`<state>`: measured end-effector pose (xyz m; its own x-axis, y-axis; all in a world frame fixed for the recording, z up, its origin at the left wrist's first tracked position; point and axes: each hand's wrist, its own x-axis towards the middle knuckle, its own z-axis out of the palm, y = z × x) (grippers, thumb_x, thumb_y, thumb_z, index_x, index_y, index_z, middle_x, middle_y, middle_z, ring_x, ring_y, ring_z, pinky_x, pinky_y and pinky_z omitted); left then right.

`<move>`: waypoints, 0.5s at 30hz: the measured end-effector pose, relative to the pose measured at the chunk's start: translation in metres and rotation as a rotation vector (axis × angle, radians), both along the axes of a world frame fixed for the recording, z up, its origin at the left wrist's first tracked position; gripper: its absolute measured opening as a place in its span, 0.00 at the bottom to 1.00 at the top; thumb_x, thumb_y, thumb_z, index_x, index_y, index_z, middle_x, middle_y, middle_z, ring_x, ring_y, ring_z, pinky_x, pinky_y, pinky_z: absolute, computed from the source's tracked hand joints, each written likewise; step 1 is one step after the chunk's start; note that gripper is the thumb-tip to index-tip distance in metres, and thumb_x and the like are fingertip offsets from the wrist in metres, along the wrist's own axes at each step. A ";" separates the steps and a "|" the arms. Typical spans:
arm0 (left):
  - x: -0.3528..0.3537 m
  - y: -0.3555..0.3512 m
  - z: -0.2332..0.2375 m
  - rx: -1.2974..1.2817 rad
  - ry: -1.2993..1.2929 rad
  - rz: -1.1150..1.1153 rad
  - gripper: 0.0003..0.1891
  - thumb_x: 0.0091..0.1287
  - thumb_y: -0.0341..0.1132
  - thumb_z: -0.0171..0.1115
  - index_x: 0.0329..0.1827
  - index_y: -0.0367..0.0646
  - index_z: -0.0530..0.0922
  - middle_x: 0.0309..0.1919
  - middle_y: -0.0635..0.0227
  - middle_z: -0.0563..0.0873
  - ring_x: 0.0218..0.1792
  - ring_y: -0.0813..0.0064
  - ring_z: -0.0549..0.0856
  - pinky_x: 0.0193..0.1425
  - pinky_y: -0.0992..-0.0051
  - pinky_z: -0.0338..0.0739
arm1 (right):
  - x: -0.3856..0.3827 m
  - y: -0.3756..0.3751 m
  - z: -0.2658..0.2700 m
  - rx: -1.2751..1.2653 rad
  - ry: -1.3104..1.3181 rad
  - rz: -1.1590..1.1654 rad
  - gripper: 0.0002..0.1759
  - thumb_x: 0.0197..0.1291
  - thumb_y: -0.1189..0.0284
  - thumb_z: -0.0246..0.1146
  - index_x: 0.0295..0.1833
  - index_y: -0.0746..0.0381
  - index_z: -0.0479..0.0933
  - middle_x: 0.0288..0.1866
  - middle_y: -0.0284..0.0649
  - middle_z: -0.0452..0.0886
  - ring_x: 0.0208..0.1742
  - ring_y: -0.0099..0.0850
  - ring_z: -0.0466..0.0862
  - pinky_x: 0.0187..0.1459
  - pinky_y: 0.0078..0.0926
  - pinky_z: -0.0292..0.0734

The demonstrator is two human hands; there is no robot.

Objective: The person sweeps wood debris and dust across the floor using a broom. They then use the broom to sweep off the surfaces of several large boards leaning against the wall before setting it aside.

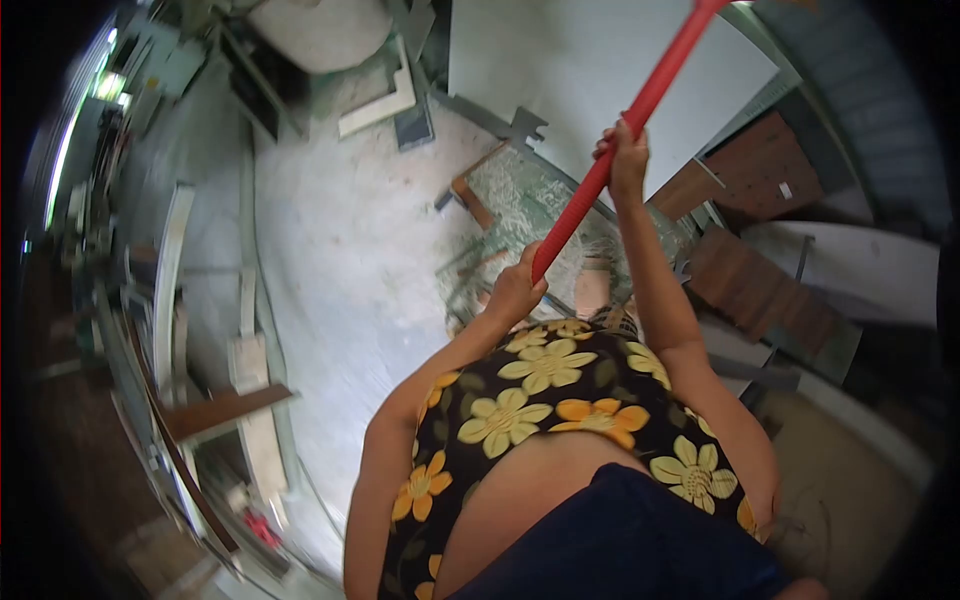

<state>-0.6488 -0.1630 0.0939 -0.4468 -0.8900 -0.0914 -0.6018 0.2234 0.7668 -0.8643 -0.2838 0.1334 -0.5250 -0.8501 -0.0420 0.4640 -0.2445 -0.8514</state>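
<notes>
A long red pole (590,185) slants from the middle of the view up to the top right edge, where its far end is cut off. My left hand (515,291) is wrapped round its lower end, just in front of my body. Farther up the pole, my right hand (627,163) grips it with the arm stretched forward. Below the pole lies a worn greenish board (530,205) on the floor, with a small brown strip (472,203) on it.
A large pale panel (560,70) lies ahead, with brown boards (765,170) to the right. An L-shaped white piece (380,108) rests on the floor (330,230). Strips and a brown offcut (225,412) lie at the left.
</notes>
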 end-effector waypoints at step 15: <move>0.182 -0.063 0.013 0.456 -0.340 -0.581 0.23 0.51 0.35 0.56 0.50 0.34 0.71 0.33 0.48 0.82 0.35 0.54 0.83 0.40 0.63 0.75 | 0.205 0.081 -0.249 0.809 -0.590 -0.419 0.12 0.58 0.72 0.50 0.46 0.65 0.60 0.28 0.46 0.71 0.20 0.34 0.74 0.17 0.33 0.71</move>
<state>-0.4672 -0.2260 0.1071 -0.7084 -0.3669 -0.6029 -0.7023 0.2810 0.6541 -0.6590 -0.2028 -0.1159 -0.4805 -0.2156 -0.8501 0.8632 0.0548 -0.5018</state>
